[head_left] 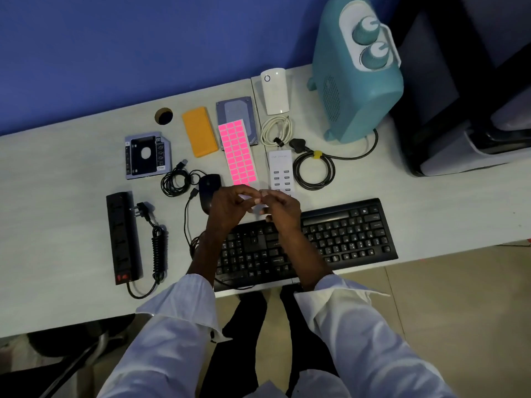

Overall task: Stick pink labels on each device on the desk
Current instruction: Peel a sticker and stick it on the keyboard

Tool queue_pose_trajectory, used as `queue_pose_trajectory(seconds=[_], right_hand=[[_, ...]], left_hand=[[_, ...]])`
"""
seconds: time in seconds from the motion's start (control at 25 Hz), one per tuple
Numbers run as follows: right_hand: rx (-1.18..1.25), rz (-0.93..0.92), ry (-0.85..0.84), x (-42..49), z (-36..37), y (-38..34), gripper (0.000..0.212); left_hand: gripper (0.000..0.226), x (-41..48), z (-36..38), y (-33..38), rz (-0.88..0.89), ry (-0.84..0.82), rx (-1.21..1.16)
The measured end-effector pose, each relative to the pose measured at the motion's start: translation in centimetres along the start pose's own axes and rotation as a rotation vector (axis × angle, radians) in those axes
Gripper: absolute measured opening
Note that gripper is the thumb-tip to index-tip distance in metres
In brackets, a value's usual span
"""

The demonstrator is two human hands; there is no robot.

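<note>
Both left hand (227, 205) and right hand (283, 208) pinch the pink label sheet (238, 152) at its bare end; probably floppy, best peeled from a corner

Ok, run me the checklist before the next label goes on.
1. Sheet holds pink labels: ok.
2. Left hand and right hand pinch the sheet's white near end: ok.
3. A label peeled free: cannot tell.
4. Mouse within reach, beside the left hand: ok.
5. Keyboard and power strip labelled: not ok, no pink on either.
</note>
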State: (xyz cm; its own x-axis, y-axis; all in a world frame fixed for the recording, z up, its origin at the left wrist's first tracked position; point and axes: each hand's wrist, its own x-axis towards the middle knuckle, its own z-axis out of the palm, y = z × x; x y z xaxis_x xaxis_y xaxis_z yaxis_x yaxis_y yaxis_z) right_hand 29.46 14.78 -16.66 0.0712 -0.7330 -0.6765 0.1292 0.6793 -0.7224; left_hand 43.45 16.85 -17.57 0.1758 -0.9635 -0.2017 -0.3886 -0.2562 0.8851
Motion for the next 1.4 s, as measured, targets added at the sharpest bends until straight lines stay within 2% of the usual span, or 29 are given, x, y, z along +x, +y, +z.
queue_pose_trajectory(seconds=[0.12,0.24,0.32,0.4,0.48,0.6,0.84,0.92,1.0,1.08,1.2,1.32,1.4], right_hand=[[-0.036,-0.057,0.008,-0.7,-2.2,0.6,0.014],[-0.043,-0.086,0.110,-1.5,-4.7,1.9,0.008],[-0.017,-0.122,0.211,-2.6,-6.8,3.2,0.011],[0.031,-0.142,0.304,-4.1,-8.8,4.6,0.015],[0.074,-0.162,0.361,-5.9,-10.1,6.0,0.010],[0.134,-0.202,0.410,-8.4,-11.0,8.1,0.008],[0.317,-0.175,0.459,-11.8,-10.9,12.1,0.014],[0.347,-0.181,0.475,-12.4,-11.2,12.8,0.014],[0.366,-0.192,0.497,-12.7,-11.5,13.1,0.014],[0.374,-0.206,0.491,-12.8,-11.8,13.0,0.013],[0.360,-0.247,0.451,-12.4,-11.8,11.9,0.013],[0.289,-0.308,0.419,-11.2,-11.3,10.4,0.012],[0.243,-0.341,0.400,-10.1,-11.0,9.1,0.006]], left_hand=[[0.014,-1.0,1.3,-0.1,0.021,-0.047,0.036],[0.031,-2.6,3.1,-0.1,0.046,-0.107,0.159],[0.055,-4.2,4.6,0.0,0.132,-0.194,0.348],[0.095,-6.0,5.9,-0.2,0.211,-0.304,0.589],[0.131,-7.4,6.8,-0.6,0.209,-0.382,0.790],[0.151,-8.4,7.7,-0.4,0.195,-0.476,0.972],[0.148,-8.5,8.2,0.2,0.225,-0.480,1.101],[0.147,-8.2,7.9,0.5,0.235,-0.494,1.091],[0.142,-7.3,7.3,1.8,0.173,-0.548,1.008],[0.132,-5.8,6.0,3.5,0.028,-0.681,0.844],[0.104,-3.4,3.7,6.5,-0.187,-0.898,0.640],[0.086,-1.8,2.4,9.3,-0.257,-0.879,0.580],[0.074,-0.8,1.9,10.2,-0.222,-0.816,0.589]])
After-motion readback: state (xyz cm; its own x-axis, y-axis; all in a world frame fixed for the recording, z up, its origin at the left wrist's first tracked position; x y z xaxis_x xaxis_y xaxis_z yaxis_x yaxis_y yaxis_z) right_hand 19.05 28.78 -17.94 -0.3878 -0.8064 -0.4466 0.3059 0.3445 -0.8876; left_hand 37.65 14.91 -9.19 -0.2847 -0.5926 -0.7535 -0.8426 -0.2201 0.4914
